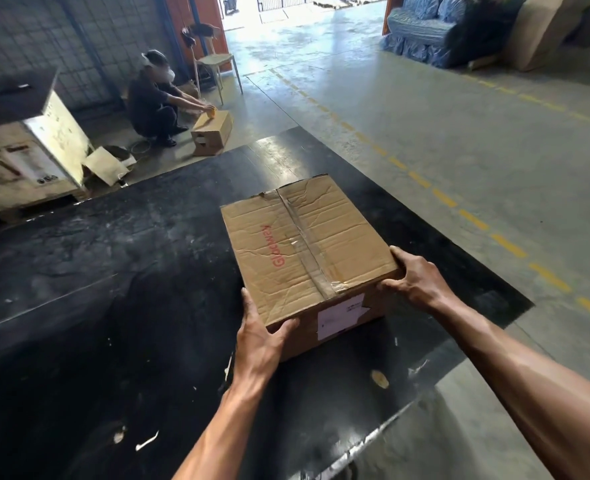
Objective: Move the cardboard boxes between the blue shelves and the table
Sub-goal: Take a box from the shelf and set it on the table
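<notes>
Your arms reach out straight in front of you. Your left hand grips the near left corner of the cardboard box, and your right hand grips its near right corner. The box sits flat on the black table, near its right edge.
</notes>
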A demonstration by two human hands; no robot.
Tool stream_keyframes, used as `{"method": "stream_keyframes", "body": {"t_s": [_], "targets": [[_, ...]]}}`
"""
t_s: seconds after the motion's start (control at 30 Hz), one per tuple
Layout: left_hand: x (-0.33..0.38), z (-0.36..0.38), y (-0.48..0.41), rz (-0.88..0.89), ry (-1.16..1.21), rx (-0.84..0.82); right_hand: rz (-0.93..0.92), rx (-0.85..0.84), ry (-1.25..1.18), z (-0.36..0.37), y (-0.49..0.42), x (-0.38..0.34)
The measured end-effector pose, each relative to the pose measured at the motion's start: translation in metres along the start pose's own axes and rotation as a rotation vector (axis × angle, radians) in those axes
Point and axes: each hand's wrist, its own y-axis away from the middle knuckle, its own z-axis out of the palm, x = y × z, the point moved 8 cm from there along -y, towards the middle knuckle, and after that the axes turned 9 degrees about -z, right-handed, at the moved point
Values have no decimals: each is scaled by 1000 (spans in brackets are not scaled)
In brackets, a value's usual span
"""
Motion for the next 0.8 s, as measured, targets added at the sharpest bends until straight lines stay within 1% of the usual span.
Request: {"method": "stream_keyframes", "body": {"t_s": [0.07,0.13,0.23,0.3,0.43,0.53,0.67,0.8], "targets": [[2,-1,19,12,-26,0,-14,41,6,-2,18,-3],[13,-6,41,61,-65,35,-14,56,19,-5,36,-2],[46,-6,68,153,-134,69,7,72,62,-23,66,4],[80,8,79,248,-214,42,27,99,92,-46,89,13],[163,69,107,454,-385,-101,111,188,150,-114,154,43],[234,135,153,617,-469,-242,240,301,183,-176,230,75],[317,240,254,887,-569,-410,465,479,237,-253,368,116],[369,325,375,1162,-606,-591,726,687,308,-311,517,130]]}}
